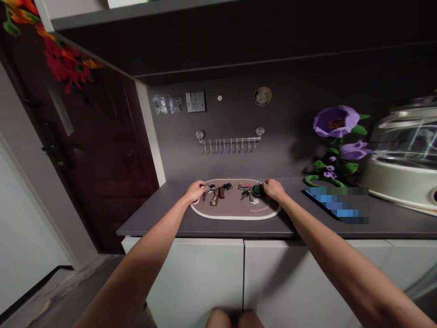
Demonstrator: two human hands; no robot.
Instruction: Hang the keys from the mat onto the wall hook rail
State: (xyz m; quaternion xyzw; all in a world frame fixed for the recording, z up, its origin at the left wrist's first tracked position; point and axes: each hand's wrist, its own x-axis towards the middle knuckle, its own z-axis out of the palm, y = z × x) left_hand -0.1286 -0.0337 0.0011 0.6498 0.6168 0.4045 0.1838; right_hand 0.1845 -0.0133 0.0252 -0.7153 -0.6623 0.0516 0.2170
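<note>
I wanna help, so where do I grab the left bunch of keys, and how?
Probably by the golden-brown piece, pinched from the front side of the counter: it sticks out toward you from the keys, with bare mat before it.

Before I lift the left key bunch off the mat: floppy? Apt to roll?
The left key bunch would likely droop and swing, being several loose-looking pieces spread on the mat. Rolling seems unlikely: it lies splayed. Probably heavyish for its size, given metallic-looking pieces.

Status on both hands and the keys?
Left hand at left end of oval mat, right hand at its right end; grips unclear. Left key bunch and right key bunch lie apart on it. Purple flowers farther right.
</note>
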